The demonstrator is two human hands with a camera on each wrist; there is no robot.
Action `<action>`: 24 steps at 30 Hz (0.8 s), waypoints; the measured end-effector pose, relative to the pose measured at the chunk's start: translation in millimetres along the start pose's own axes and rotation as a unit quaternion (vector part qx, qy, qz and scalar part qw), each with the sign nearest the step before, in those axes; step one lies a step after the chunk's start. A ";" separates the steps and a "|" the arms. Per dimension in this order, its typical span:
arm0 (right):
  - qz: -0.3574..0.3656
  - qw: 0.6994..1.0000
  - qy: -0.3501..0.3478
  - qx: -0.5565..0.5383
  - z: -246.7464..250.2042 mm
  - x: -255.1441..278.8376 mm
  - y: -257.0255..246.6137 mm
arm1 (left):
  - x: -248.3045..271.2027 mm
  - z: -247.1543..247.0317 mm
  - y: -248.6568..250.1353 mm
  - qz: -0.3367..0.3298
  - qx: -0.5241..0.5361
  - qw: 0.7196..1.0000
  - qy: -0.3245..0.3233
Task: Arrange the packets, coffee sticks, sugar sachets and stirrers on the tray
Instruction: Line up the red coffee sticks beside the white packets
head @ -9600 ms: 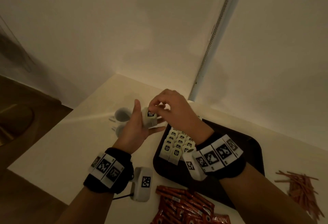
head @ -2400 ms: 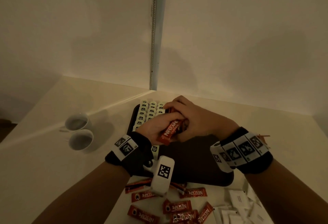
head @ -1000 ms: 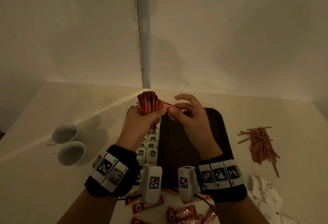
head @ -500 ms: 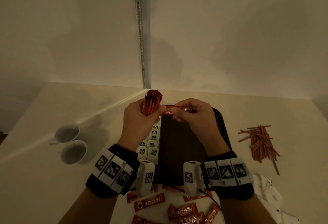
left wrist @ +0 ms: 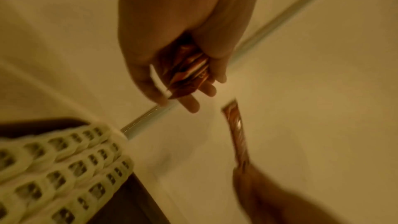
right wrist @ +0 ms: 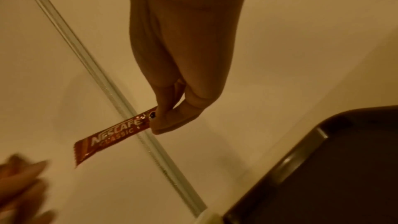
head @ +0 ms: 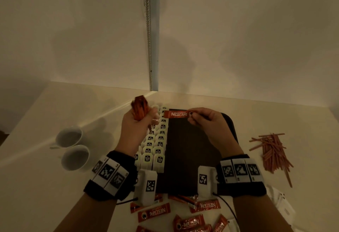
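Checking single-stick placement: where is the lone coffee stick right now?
In the head view, the coffee stick is pinched by the right hand above the tray's far edge, just right of the white packets.

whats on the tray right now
Rows of small white packets fill the left side of the dark tray; the rest shows bare. The left hand covers some packets, and the wrist cameras hide the tray's near edge.

One tray [head: 228, 127], two cups [head: 68, 137], three rows of packets [head: 156, 151], one stirrer pile [head: 273, 151].
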State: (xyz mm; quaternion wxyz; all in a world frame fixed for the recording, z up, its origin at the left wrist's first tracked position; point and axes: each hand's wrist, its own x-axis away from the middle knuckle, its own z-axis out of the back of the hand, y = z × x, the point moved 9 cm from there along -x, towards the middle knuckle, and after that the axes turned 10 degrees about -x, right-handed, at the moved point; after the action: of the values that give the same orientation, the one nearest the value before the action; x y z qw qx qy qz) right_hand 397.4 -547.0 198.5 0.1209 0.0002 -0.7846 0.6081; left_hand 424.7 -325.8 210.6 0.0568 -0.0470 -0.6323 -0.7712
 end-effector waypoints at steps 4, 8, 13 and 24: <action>-0.013 0.988 0.131 0.075 60.8 -43.1 33.5 | -0.7 6.4 -36.3 0.161 0.124 0.978 -0.040; -0.069 0.951 0.192 0.232 96.9 -75.2 79.7 | 3.6 8.0 -54.2 0.230 0.146 0.960 -0.064; -0.109 0.935 0.198 0.273 96.5 -107.1 115.3 | 3.3 8.2 -67.9 0.255 0.157 0.952 -0.069; -0.107 0.914 0.230 0.316 96.8 -133.1 124.8 | 0.7 7.1 -86.1 0.268 0.137 0.950 -0.076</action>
State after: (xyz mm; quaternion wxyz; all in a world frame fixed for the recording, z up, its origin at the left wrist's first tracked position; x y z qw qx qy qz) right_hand 489.9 -626.3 31.8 0.3561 -0.0173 -0.4971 0.7911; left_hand 411.3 -302.2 128.6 0.2193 -0.2652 -0.6987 -0.6273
